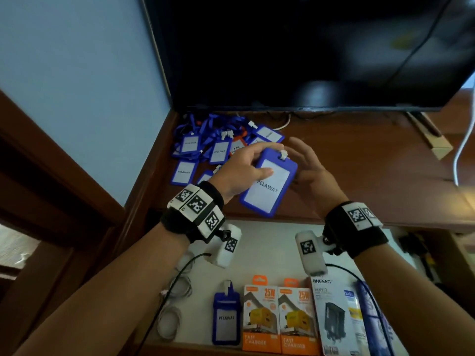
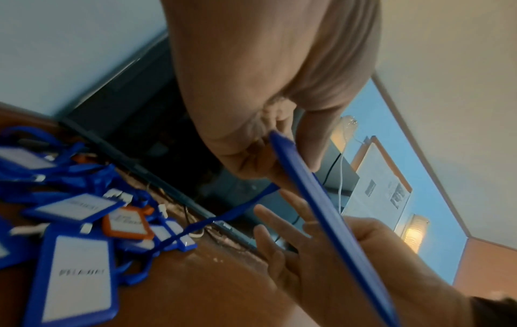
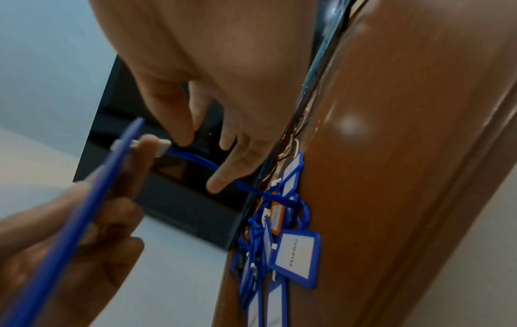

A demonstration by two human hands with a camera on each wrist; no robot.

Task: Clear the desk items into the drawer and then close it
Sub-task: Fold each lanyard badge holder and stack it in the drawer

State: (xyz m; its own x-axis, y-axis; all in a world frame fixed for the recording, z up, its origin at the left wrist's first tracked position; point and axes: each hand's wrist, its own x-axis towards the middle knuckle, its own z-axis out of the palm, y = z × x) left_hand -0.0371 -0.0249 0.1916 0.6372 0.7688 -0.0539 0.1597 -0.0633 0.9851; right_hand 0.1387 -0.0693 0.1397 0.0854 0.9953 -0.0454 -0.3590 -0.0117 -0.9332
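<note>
My left hand [image 1: 257, 160] grips a blue "PELAWAT" badge holder [image 1: 270, 186] by its top, thumb on the front, lifted just over the desk's front edge. Its edge [image 2: 321, 210] shows in the left wrist view. A blue lanyard [image 3: 196, 159] runs from its white clip back to the pile of blue badge holders [image 1: 205, 150] at the desk's back left, which has an orange one [image 2: 125, 223] among them. My right hand [image 1: 305, 163] is open beside the badge, fingers spread, one fingertip [image 3: 218, 183] at the lanyard. The open drawer [image 1: 270, 253] lies below.
In the drawer lie another blue badge [image 1: 227, 317], two orange charger boxes [image 1: 280, 319], a white boxed item [image 1: 334, 317] and coiled cables [image 1: 172, 312]. A dark screen [image 1: 308, 47] stands at the back of the wooden desk [image 1: 359, 163]. A white cable [image 1: 460, 155] hangs at right.
</note>
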